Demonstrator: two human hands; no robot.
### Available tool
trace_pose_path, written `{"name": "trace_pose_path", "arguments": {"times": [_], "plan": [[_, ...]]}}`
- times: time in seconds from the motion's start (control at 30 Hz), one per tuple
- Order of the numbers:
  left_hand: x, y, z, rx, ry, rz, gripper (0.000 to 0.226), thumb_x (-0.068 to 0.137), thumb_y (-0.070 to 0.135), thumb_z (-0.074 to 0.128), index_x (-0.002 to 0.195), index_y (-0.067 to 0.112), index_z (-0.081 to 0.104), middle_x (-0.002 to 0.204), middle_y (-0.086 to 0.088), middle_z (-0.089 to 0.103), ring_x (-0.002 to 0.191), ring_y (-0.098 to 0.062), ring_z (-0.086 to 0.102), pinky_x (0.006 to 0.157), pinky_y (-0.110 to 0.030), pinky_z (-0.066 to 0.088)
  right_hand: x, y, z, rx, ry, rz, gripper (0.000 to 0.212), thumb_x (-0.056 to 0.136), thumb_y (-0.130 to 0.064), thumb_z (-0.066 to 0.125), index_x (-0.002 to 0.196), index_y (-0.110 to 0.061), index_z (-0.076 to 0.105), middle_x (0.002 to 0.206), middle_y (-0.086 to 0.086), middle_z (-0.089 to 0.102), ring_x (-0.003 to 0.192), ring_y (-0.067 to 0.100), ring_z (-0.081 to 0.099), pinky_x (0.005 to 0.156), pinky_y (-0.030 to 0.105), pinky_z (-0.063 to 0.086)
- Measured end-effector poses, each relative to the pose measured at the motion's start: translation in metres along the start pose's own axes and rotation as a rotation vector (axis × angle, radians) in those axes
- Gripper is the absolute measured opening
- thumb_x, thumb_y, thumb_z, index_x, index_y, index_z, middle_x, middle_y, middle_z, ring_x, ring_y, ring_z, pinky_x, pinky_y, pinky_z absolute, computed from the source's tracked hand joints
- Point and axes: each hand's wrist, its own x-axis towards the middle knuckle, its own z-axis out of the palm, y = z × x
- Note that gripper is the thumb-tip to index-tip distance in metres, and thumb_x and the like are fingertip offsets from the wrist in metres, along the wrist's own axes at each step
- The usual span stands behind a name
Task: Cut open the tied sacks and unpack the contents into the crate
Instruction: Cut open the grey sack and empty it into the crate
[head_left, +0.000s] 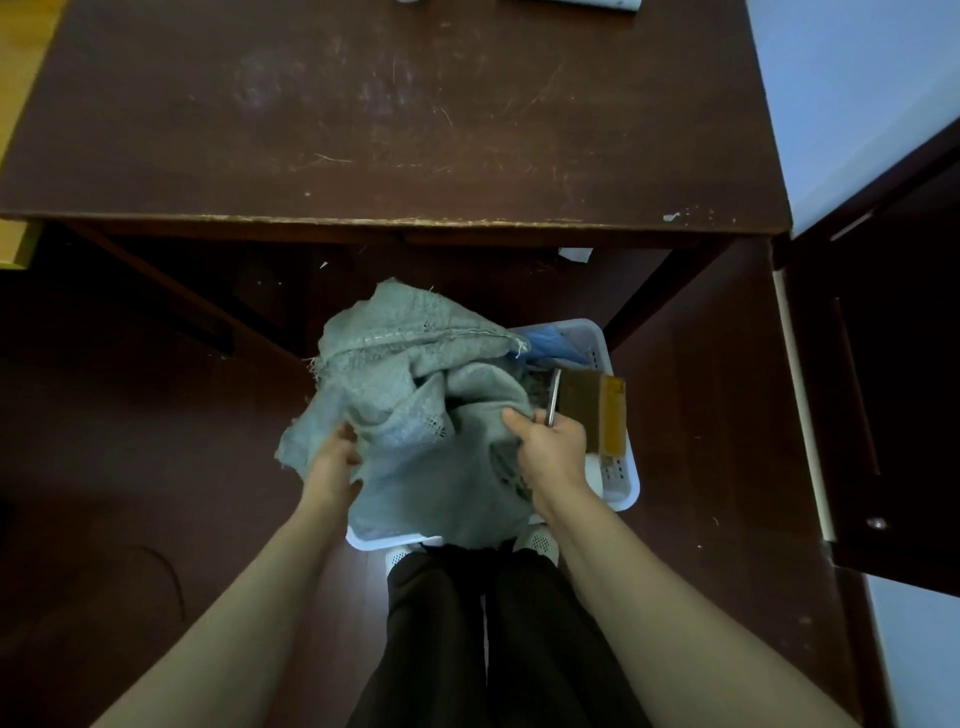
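A crumpled grey-green woven sack (410, 384) hangs over a white plastic crate (621, 488) on the dark floor. My left hand (332, 457) grips the sack's left edge. My right hand (550, 441) pinches the sack's right side and also holds a pair of metal scissors (554, 397) pointing up. A brown and yellow box-like item (597, 410) lies in the crate just right of that hand. Blue material (550, 343) shows at the crate's far end. Most of the crate's inside is hidden by the sack.
A scratched dark wooden table (395, 130) stands just beyond the crate, its front edge overhanging. A dark cabinet (883, 364) is at the right. My legs and white shoes (540, 543) are right behind the crate. Scraps of paper (574, 254) lie under the table.
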Motion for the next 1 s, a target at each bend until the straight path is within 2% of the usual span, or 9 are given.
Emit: {"name": "trace_pose_path", "arguments": {"times": [0.07,0.2,0.27,0.4,0.67,0.77,0.83,0.9,1.0], "plan": [[0.012,-0.032,0.003,0.423,-0.054,0.022,0.08,0.074,0.011,0.059,0.147,0.014,0.026,0.149,-0.012,0.027,0.123,-0.022,0.04,0.1,-0.042,0.041,0.004,0.0,-0.002,-0.009,-0.011,0.006,0.034,0.081,-0.01,0.07,0.063,-0.017,0.043,0.067,0.01,0.046,0.061,0.021,0.044,0.061,0.034,0.04],[0.034,-0.08,0.034,0.807,-0.18,0.034,0.128,0.05,0.054,0.084,0.15,0.031,0.006,0.154,-0.011,-0.007,0.142,-0.03,0.004,0.116,-0.042,0.019,0.002,-0.003,-0.001,0.072,-0.065,0.004,0.037,0.083,-0.005,0.068,0.061,-0.017,0.041,0.052,0.0,0.042,0.036,0.002,0.039,0.039,0.013,0.033],[0.043,-0.093,0.056,0.813,-0.118,0.077,0.108,0.063,0.048,0.082,0.149,0.031,0.017,0.154,-0.015,-0.005,0.142,-0.032,0.006,0.115,-0.04,0.017,0.003,-0.006,-0.003,0.11,-0.091,-0.013,0.035,0.084,-0.003,0.067,0.06,-0.014,0.044,0.041,-0.008,0.043,0.029,-0.001,0.038,0.033,0.01,0.03],[0.048,-0.088,0.082,0.735,0.003,0.172,0.029,0.09,0.01,0.051,0.116,-0.002,0.057,0.123,-0.026,0.054,0.111,-0.039,0.051,0.085,-0.034,0.037,0.005,-0.018,-0.01,0.124,-0.089,-0.038,0.031,0.085,-0.003,0.065,0.062,-0.011,0.047,0.036,-0.009,0.042,0.027,0.0,0.036,0.031,0.011,0.028],[-0.007,-0.031,0.054,0.341,0.075,0.261,0.019,0.094,0.015,0.041,0.081,0.003,0.048,0.069,-0.012,0.043,0.067,-0.024,0.041,0.055,-0.034,0.034,0.035,-0.053,-0.029,-0.139,-0.017,-0.206,0.022,0.089,-0.014,0.063,0.075,0.002,0.056,0.045,0.009,0.035,0.03,0.011,0.034,0.034,0.017,0.029],[-0.032,0.002,0.059,0.117,0.046,0.315,0.013,0.089,0.021,0.055,0.088,0.008,0.052,0.077,-0.01,0.052,0.066,-0.021,0.05,0.055,-0.033,0.046,0.042,-0.065,-0.029,-0.291,-0.065,-0.274,0.036,0.09,-0.015,0.062,0.092,0.021,0.055,0.08,0.038,0.053,0.071,0.042,0.057,0.063,0.037,0.052],[-0.042,0.019,0.063,0.113,0.048,0.346,0.013,0.087,0.016,0.061,0.094,0.008,0.055,0.088,-0.017,0.061,0.075,-0.027,0.059,0.07,-0.043,0.053,0.045,-0.066,-0.031,-0.402,-0.081,-0.245,0.025,0.089,-0.014,0.062,0.083,0.011,0.061,0.078,0.03,0.056,0.068,0.035,0.054,0.071,0.04,0.049],[-0.049,0.026,0.063,0.078,0.068,0.405,0.011,0.089,0.013,0.06,0.098,0.008,0.058,0.093,-0.019,0.064,0.081,-0.028,0.06,0.078,-0.048,0.052,0.049,-0.07,-0.033,-0.349,-0.106,-0.222,0.021,0.089,-0.015,0.063,0.071,-0.004,0.057,0.065,0.011,0.053,0.055,0.016,0.051,0.056,0.025,0.046],[-0.059,0.031,0.064,-0.002,0.082,0.527,0.012,0.09,0.013,0.058,0.101,0.018,0.061,0.092,-0.001,0.066,0.082,-0.011,0.063,0.071,-0.027,0.055,0.051,-0.074,-0.035,-0.307,-0.187,-0.245,0.039,0.091,-0.014,0.06,0.057,-0.018,0.042,0.041,-0.013,0.038,0.029,0.001,0.036,0.033,0.01,0.026]]}}
